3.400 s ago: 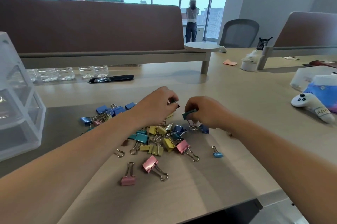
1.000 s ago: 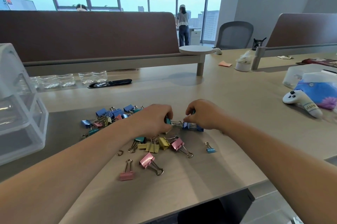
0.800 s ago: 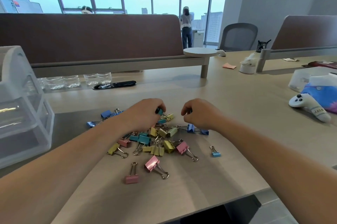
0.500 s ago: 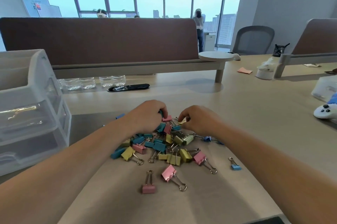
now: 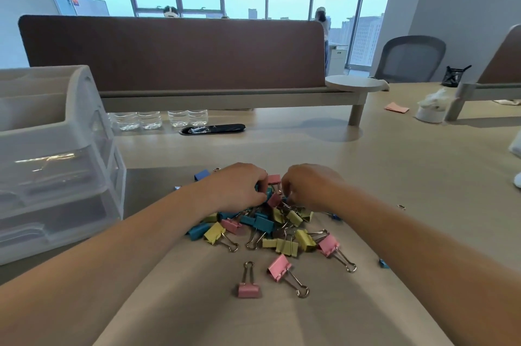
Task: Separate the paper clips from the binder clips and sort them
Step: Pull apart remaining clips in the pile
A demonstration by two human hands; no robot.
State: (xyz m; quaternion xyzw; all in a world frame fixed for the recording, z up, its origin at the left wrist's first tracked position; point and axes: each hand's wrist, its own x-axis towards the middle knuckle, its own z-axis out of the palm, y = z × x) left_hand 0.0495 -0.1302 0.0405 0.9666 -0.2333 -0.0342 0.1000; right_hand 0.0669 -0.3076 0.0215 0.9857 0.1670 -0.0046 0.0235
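Head view: the heap of binder clips [image 5: 267,228] lies on the desk [image 5: 394,165] straight ahead, with pink, yellow, teal and blue bodies tangled among wire handles; both hands meet at the far edge of that heap, knuckles up.

The left hand [image 5: 238,188] comes in from the heap's left and the right hand [image 5: 308,186] from its right; only a narrow gap lies between them. All the fingers are curled, with the tips turned down into the clips; whether either hand actually pinches one I cannot tell, since the knuckles hide the tips.

In the gap, at the heap's far edge, sits a pink clip [image 5: 274,179], about as near to one hand as the other; its handles are buried, so its long axis cannot be read. My judgement is that the next pull needs one hand to steady the tangle while the other draws a piece outward, away from the heap.

No paper clip shows plainly. A small wire piece [image 5: 401,206] lies well to the right of the heap, nearer the right hand, and may be one; it is too small to say.

On the heap's near side a lone pink binder clip [image 5: 248,290] points its handle back toward the heap. A clear drawer unit [image 5: 56,154] stands well to the heap's left.
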